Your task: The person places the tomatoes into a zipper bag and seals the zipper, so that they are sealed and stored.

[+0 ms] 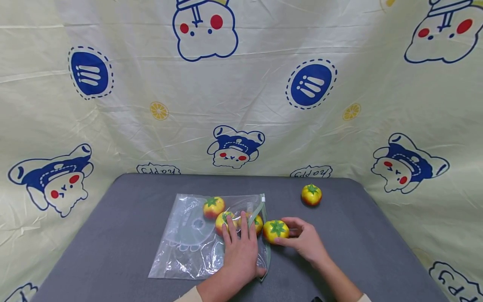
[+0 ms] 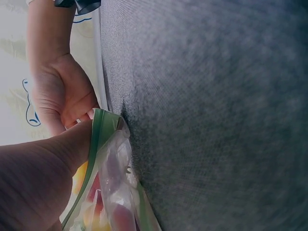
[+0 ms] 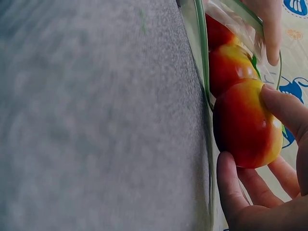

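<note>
A clear zip bag [image 1: 188,260] with a green zip edge lies on the table, its mouth to the right. Inside are red-and-yellow tomatoes with green tops, among them a rear tomato [image 1: 213,208] and another [image 1: 258,225] near the mouth. My left hand [image 1: 241,253] rests over the bag with fingers spread and straight; its thumb sits by the zip edge [image 2: 97,132]. At the mouth, my right hand [image 1: 307,241] grips a tomato [image 3: 248,125] between thumb and fingers. This tomato sits right against the one inside, in the right wrist view.
A single tomato [image 1: 311,195] stands at the back right of the grey table [image 1: 113,235]. Behind the table hangs a pale printed cloth [image 1: 241,92]. A small dark object [image 1: 317,299] shows at the bottom edge, by the right forearm.
</note>
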`<state>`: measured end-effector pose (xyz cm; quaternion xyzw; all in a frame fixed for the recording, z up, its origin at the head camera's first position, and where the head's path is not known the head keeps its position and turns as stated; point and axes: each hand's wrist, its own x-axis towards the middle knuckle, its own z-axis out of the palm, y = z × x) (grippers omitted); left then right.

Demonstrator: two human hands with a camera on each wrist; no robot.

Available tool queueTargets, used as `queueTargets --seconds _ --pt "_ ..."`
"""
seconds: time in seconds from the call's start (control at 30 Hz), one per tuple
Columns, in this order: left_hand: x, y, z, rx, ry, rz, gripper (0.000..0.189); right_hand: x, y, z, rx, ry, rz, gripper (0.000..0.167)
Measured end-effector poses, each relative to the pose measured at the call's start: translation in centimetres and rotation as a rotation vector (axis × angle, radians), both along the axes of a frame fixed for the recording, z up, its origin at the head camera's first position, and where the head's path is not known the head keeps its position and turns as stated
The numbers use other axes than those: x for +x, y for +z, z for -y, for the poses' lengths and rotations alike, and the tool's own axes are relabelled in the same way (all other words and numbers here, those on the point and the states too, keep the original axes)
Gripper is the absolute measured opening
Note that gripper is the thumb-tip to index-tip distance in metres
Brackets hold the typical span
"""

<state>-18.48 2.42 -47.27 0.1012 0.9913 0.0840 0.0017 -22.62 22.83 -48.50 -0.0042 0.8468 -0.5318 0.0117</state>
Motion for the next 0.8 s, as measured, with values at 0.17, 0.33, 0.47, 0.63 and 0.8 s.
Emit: queueTargets --seconds 0.17,0.33,0.47,0.63,0.8 --pt "0.0 0.0 -0.1 -0.002 0.0 -0.011 0.129 -0.1 0.1 0.3 0.028 -0.002 -0.01 0.063" --pt "-0.1 0.0 -0.2 -0.008 -0.001 -0.016 0.127 -0.2 0.1 0.6 0.013 0.011 -0.01 0.061" --pt "-0.1 0.0 -0.2 -0.01 -0.002 -0.013 0.127 -0.4 0.0 0.7 -0.007 0.017 -0.004 0.06" --pt "-0.1 0.0 -0.2 -0.017 -0.006 -0.012 0.128 -0.4 -0.1 0.9 -0.014 0.018 0.003 0.058" --pt "-0.1 0.0 -0.2 -0.014 -0.01 -0.003 0.128 -0.3 -0.1 1.1 -0.023 0.039 0.011 0.059"
